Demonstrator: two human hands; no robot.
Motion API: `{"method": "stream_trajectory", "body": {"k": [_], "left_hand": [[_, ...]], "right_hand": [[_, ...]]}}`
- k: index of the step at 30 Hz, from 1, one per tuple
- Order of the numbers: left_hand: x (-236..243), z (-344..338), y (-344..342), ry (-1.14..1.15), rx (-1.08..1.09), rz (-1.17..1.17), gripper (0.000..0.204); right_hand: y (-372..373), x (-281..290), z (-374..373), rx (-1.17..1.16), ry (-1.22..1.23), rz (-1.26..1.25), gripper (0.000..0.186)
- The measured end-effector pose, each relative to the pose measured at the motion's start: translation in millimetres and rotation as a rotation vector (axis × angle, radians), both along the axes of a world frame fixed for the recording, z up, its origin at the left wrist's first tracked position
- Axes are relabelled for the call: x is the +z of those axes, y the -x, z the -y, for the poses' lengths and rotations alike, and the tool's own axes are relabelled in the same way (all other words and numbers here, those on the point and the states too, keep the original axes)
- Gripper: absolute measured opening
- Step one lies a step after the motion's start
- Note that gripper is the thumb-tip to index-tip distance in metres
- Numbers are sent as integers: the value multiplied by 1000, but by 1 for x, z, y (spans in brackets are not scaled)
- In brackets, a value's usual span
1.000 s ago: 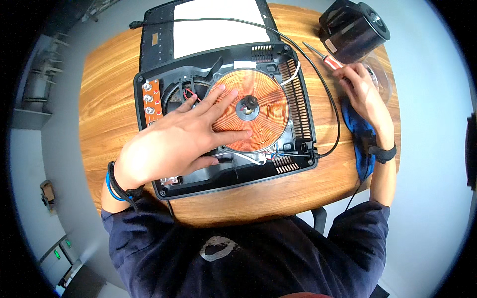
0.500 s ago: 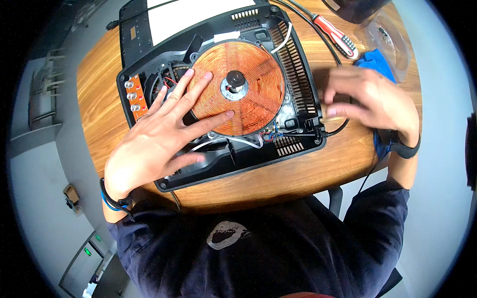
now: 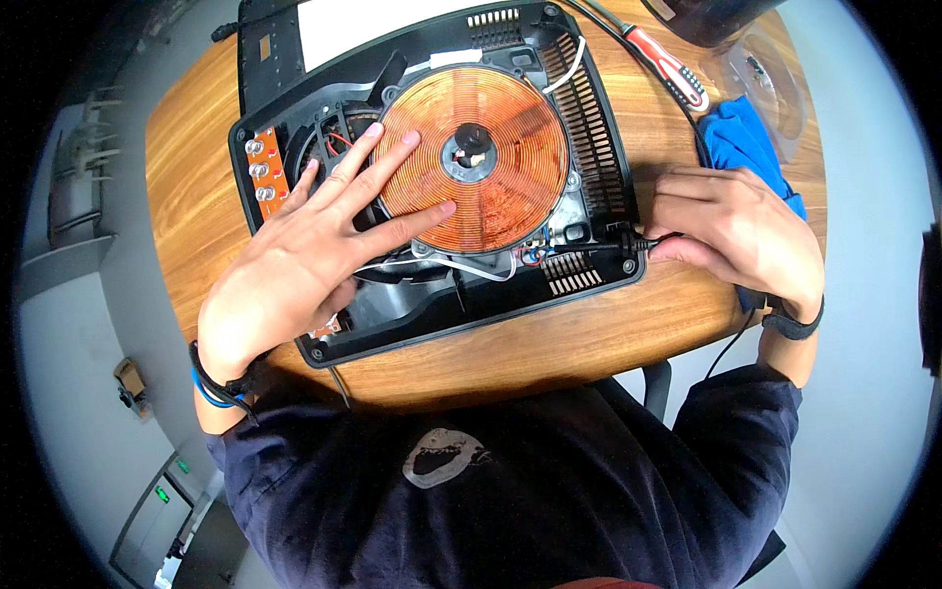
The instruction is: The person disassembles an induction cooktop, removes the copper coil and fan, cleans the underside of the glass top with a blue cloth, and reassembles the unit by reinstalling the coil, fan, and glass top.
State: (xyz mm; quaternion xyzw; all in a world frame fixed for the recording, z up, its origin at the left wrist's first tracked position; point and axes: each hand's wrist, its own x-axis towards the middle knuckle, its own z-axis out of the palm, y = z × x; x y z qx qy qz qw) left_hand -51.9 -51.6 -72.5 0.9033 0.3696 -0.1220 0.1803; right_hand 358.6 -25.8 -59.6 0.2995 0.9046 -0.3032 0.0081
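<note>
An opened black induction cooker base point(image 3: 392, 339) lies in front of me, its round copper coil point(image 3: 520, 201) exposed. My left hand point(image 3: 285, 255) rests with spread fingers on the coil's left side and the parts beside it. At the base's right edge, my right hand point(image 3: 736, 226) is closed, thumb and fingers pinching the black power cord point(image 3: 643, 244) where it enters the housing. Coloured wires point(image 3: 535, 257) lie just inside that corner. On the far left of the base sits an orange circuit board point(image 3: 262, 182) with clear domed parts.
Behind the base lies a black panel point(image 3: 265, 44) with a white sheet point(image 3: 383, 25). A red-and-white screwdriver point(image 3: 669, 71), a blue cloth point(image 3: 731, 133) and a clear plastic container point(image 3: 770, 93) are at the far right. The wooden table point(image 3: 549, 339) has a curved edge.
My right hand has come down and inward from above the base's right edge and closed on the power cord. My left hand stays spread on the coil, its thumb drawn in.
</note>
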Motion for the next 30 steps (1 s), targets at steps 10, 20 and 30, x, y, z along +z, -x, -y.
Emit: {"method": "stream_trajectory", "body": {"k": [10,20,30], "left_hand": [[11,1,1,87,1,60,105],[18,16,-43,-103,-251,48,68],[-24,2,-89,-204,-484,321,62]], "right_hand": [[2,-12,6,61,-213,1,12],[11,-11,13,64,-347,-29,14],[1,-20,27,30,-427,-13,15]]}}
